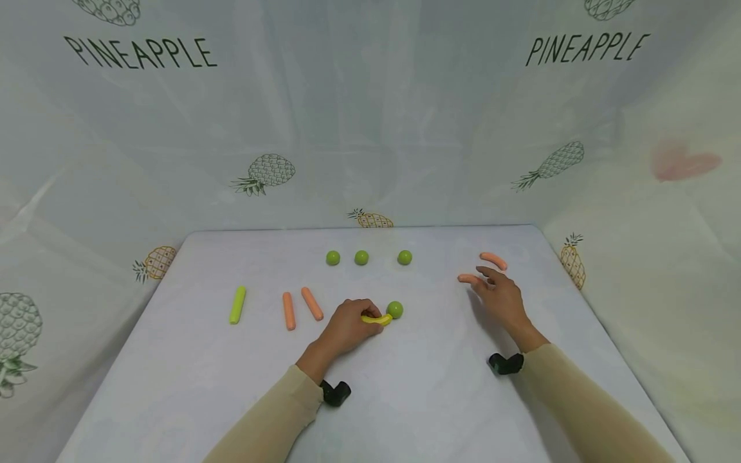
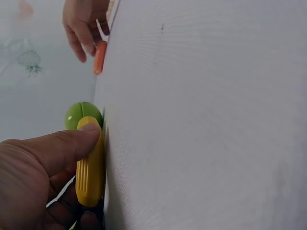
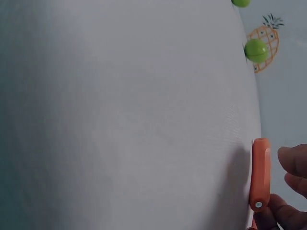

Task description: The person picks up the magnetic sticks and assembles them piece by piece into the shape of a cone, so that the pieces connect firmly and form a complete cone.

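My left hand (image 1: 350, 326) pinches a yellow, slightly curved, ridged stick (image 2: 89, 177) between thumb and fingers, close over the table. One end of this stick overlaps a shiny green ball (image 1: 395, 309), which shows a seam line in the left wrist view. On the right, my right hand (image 1: 502, 301) hovers over an orange sausage-shaped stick (image 3: 260, 175) lying on the table. Its thumb stands apart from the stick, while lower fingertips (image 3: 283, 213) are right at the stick's near end. Another curved orange stick (image 1: 493, 260) lies just beyond this hand.
Three more green balls (image 1: 361, 258) sit in a row toward the table's back edge. Left of my left hand lie two orange sticks (image 1: 289, 311) and a light green stick (image 1: 237, 305). A pineapple-printed cloth (image 1: 370, 128) hangs behind the white table (image 1: 191, 386).
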`<state>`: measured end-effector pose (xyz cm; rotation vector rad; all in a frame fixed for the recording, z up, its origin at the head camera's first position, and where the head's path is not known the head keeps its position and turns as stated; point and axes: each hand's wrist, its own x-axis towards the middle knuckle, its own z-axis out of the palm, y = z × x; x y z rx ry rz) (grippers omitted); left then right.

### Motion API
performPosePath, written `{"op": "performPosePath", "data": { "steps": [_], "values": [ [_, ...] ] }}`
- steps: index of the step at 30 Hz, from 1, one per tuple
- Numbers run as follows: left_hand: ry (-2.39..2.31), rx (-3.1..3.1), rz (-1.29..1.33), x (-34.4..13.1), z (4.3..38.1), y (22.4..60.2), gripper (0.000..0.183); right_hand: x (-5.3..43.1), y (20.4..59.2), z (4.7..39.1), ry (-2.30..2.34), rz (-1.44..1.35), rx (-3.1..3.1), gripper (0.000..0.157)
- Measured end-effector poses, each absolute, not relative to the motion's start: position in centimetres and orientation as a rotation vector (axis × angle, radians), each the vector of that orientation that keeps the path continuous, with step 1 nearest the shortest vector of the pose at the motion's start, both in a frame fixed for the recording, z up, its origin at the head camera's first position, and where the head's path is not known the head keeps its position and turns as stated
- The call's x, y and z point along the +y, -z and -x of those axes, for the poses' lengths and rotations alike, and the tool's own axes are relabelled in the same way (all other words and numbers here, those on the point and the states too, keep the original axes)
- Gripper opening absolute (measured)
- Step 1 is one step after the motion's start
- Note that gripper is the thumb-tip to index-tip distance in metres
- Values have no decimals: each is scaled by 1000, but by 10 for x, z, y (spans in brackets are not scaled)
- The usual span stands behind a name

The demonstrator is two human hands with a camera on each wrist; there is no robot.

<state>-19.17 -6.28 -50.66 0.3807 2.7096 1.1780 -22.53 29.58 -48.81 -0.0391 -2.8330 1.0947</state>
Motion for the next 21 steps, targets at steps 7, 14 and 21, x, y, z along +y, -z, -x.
{"op": "performPosePath", "data": {
  "steps": [7,14,21],
  "values": [
    [-1199,2706,-373,-64,193,509,18,290,494,223,-1136,83,-2878,51],
    [-1249,2708,-354,-65,193,511,16,276,495,216,-1137,66,-2910,50],
    [-1286,2688,-357,-64,193,511,15,282,493,220,-1182,-45,-2922,56]
  ]
}}
